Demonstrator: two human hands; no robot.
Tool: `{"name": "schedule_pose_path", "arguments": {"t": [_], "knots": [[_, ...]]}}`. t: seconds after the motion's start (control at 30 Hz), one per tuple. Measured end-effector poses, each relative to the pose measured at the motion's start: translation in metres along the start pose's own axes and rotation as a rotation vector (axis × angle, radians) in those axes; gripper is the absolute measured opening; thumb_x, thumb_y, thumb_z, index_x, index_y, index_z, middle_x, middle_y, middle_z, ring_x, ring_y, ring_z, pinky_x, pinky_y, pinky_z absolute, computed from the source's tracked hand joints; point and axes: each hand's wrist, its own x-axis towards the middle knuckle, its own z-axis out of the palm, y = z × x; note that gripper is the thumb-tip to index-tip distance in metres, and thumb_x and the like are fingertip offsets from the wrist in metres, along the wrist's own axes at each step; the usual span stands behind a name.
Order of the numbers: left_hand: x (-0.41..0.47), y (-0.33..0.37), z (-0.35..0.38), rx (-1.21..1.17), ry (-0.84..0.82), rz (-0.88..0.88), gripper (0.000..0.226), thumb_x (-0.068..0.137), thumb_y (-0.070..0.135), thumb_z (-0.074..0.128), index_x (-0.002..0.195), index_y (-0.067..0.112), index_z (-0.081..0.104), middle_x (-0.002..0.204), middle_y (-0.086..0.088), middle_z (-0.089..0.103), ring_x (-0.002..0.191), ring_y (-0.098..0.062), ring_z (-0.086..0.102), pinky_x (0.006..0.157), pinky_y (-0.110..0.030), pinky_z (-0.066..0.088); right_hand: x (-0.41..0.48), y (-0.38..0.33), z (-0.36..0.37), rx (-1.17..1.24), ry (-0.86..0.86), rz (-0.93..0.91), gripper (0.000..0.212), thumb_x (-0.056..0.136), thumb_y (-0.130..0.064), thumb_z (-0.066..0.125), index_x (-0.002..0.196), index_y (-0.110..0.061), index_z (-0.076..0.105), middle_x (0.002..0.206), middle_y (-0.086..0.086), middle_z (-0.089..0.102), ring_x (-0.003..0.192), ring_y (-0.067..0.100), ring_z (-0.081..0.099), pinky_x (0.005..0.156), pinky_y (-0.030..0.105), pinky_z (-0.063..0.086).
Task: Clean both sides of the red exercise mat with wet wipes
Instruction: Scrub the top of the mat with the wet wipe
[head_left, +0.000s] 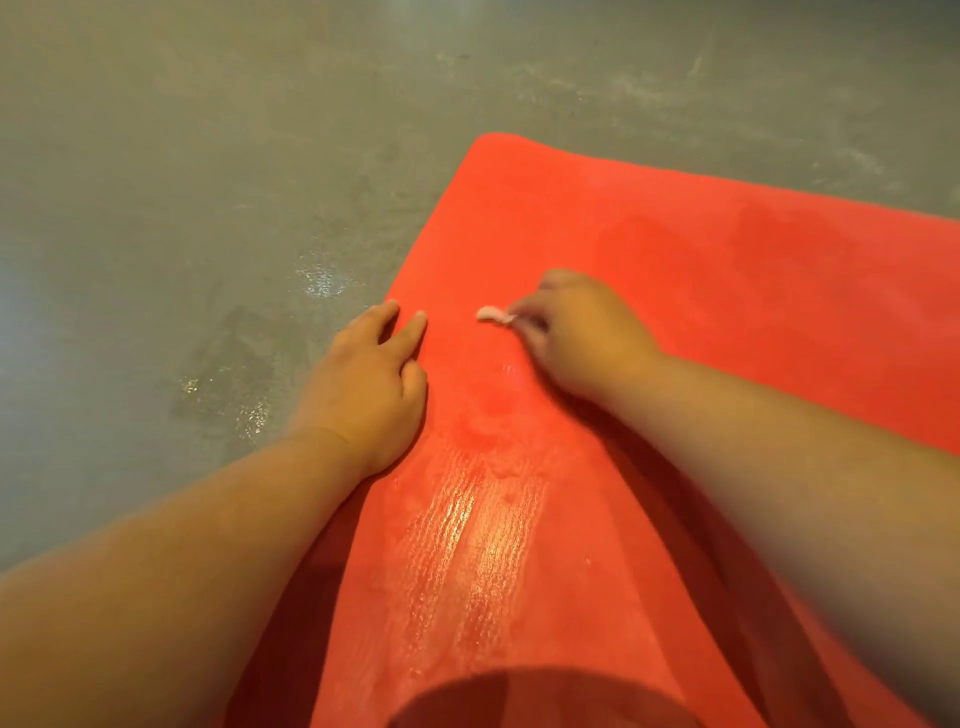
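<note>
Right now the red mat (675, 270) lies flat on the grey floor (208, 156). Left hand (371, 384) rests w/ fingers straight at its edge, prob. pinning it. Right hand (576, 332) pinches a balled wet wipe (493, 315) onto the surface, mid-scrub; wet sheen (467, 530) nearer the person.

Grey concrete floor (156, 156) fills the whole left side and the top of the view, mottled and smudged. There's a small wet patch (322, 278) glinting near the middle, and a second damp patch (249, 410) shining lower down, with a darker stain (244, 332) between them. Up at the far right, pale chalky scuffs (597, 88) streak across the surface.
</note>
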Motion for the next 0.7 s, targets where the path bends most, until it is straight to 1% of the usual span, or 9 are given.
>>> {"name": "schedule_pose_path", "arguments": {"t": [0.1,0.17,0.23,0.33,0.4,0.47,0.57,0.63,0.7], "knots": [[0.0,0.001,0.0,0.003,0.008,-0.003,0.067,0.082,0.034,0.023,0.146,0.025,0.039,0.157,-0.004,0.025,0.142,-0.019,0.022,0.113,-0.023,0.015,0.005,0.07,-0.018,-0.161,0.066,0.405,0.031,0.095,-0.027,0.051,0.101,-0.005,0.072,0.1,0.022,0.066,0.094,0.037,0.061,0.075,0.037,0.043],[0.0,0.0,0.001,0.006,0.006,-0.004,0.068,0.082,0.034,0.022,0.146,0.025,0.039,0.157,-0.004,0.026,0.143,-0.019,0.022,0.114,-0.023,0.014,0.007,0.072,-0.016,-0.151,0.099,0.557,0.029,0.095,-0.022,0.052,0.102,-0.002,0.071,0.103,0.023,0.066,0.096,0.037,0.062,0.077,0.037,0.046],[0.0,0.0,0.001,0.014,0.006,0.0,0.068,0.082,0.034,0.022,0.146,0.024,0.04,0.156,-0.005,0.027,0.143,-0.02,0.023,0.114,-0.023,0.014,0.009,0.031,0.0,-0.074,0.098,0.468,0.026,0.094,-0.017,0.05,0.102,-0.003,0.07,0.104,0.019,0.063,0.098,0.034,0.06,0.078,0.035,0.043],[0.0,0.0,0.001,0.006,0.01,0.004,0.067,0.081,0.032,0.024,0.144,0.021,0.043,0.155,-0.007,0.031,0.142,-0.023,0.027,0.115,-0.027,0.017,0.001,-0.04,0.019,0.056,0.041,0.091,0.023,0.093,-0.018,0.051,0.1,-0.009,0.072,0.094,0.012,0.057,0.093,0.031,0.056,0.075,0.035,0.036],[0.001,0.0,0.001,0.038,0.014,-0.004,0.065,0.081,0.032,0.026,0.142,0.02,0.047,0.151,-0.008,0.037,0.138,-0.027,0.034,0.115,-0.036,0.022,0.0,-0.037,0.016,0.12,0.046,-0.013,0.023,0.092,-0.022,0.054,0.102,-0.013,0.073,0.092,0.011,0.058,0.092,0.03,0.056,0.077,0.036,0.038],[0.006,0.001,0.0,0.143,0.06,0.023,0.063,0.08,0.031,0.027,0.132,0.015,0.058,0.138,-0.012,0.052,0.124,-0.033,0.048,0.11,-0.045,0.03,0.007,0.003,0.007,0.054,0.042,0.108,0.026,0.094,-0.027,0.053,0.103,-0.013,0.073,0.095,0.014,0.062,0.094,0.032,0.057,0.078,0.036,0.04],[0.029,0.014,-0.004,0.17,0.091,0.021,0.051,0.075,0.029,0.032,0.106,0.014,0.069,0.111,-0.009,0.066,0.103,-0.034,0.058,0.089,-0.041,0.044,0.008,0.087,-0.018,-0.186,0.059,0.494,0.043,0.097,-0.037,0.05,0.093,0.0,0.072,0.098,0.025,0.067,0.091,0.038,0.063,0.072,0.037,0.045],[0.044,0.026,0.002,0.114,0.093,0.095,0.047,0.075,0.027,0.034,0.105,0.015,0.067,0.114,-0.006,0.065,0.106,-0.032,0.057,0.089,-0.04,0.044,0.0,0.115,-0.032,-0.206,0.082,0.636,0.044,0.096,-0.036,0.053,0.085,0.003,0.07,0.095,0.028,0.066,0.087,0.041,0.062,0.067,0.037,0.043],[0.051,0.035,0.015,0.078,0.101,0.164,0.052,0.074,0.026,0.034,0.114,0.014,0.065,0.127,-0.007,0.061,0.114,-0.031,0.055,0.096,-0.041,0.043,-0.004,0.107,-0.03,-0.128,0.123,0.602,0.027,0.092,-0.024,0.058,0.09,-0.001,0.072,0.097,0.026,0.067,0.09,0.04,0.062,0.068,0.037,0.042]]}}
